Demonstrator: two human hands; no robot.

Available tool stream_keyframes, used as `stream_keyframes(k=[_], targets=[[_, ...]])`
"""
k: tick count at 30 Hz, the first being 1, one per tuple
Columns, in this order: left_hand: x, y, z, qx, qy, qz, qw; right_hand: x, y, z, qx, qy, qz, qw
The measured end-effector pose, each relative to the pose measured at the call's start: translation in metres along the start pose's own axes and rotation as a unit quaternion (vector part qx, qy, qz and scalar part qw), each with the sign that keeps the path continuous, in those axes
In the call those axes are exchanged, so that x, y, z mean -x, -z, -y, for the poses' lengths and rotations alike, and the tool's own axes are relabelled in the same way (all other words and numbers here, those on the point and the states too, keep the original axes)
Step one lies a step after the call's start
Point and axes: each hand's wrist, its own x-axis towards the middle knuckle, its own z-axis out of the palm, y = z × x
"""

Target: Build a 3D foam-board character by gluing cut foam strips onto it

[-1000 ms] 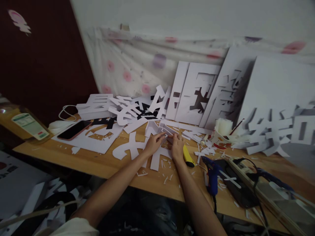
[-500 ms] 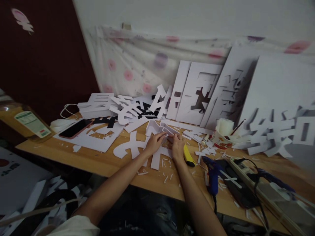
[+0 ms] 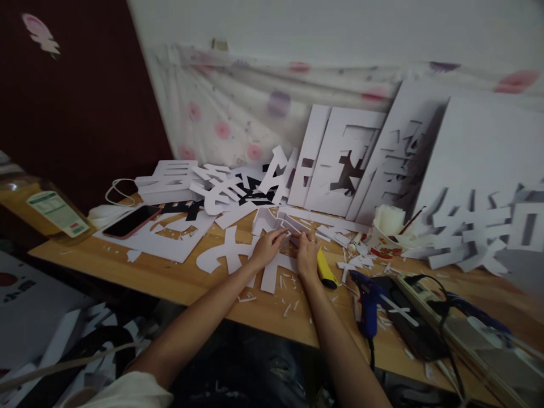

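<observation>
Both hands meet over the middle of the wooden table. My left hand (image 3: 267, 247) and my right hand (image 3: 306, 249) have their fingers closed on a bent white foam-board strip (image 3: 293, 223), which stands on edge between them. Beneath and to the left lies a flat white cut-out character (image 3: 232, 249), partly covered by my left hand and forearm. A yellow utility knife (image 3: 325, 268) rests just right of my right hand. Further right is a blue hot glue gun (image 3: 368, 303), its nozzle pointing up-left. My fingers hide part of the strip.
White boards with cut-outs (image 3: 344, 158) lean on the wall. Cut characters (image 3: 221, 187) pile up at the back. A phone (image 3: 131, 221), an oil bottle (image 3: 46, 207), a paper cup (image 3: 385, 232) and a power strip (image 3: 442, 317) stand around. Small scraps litter the tabletop.
The view has shifted very slightly. Both hands keep the same hold on the white strip, and nothing else has visibly moved.
</observation>
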Motion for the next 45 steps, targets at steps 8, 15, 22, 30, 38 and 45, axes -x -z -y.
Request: stream_keyframes(k=[8,15,22,30,38,45], targets=[[0.000,0.000,-0.001,0.003,-0.004,-0.001,1.000,0.000,-0.002,-0.001,0.004,0.001,0.002,1.000],[0.001,0.001,-0.005,0.003,0.001,0.000,1.000,-0.001,0.000,-0.001,0.005,0.005,0.005,1.000],[0.001,0.001,-0.007,0.003,0.009,-0.004,1.000,-0.001,-0.001,-0.002,0.011,0.007,0.002,1.000],[-0.001,0.000,0.001,-0.040,0.014,-0.032,0.999,-0.002,-0.002,-0.004,0.019,0.012,0.006,1.000],[-0.002,0.000,0.008,-0.069,0.017,-0.035,0.997,-0.001,-0.002,-0.002,0.016,0.013,0.001,1.000],[-0.002,0.000,0.008,-0.062,0.014,-0.031,0.998,-0.004,-0.003,-0.001,0.010,0.012,-0.006,1.000]])
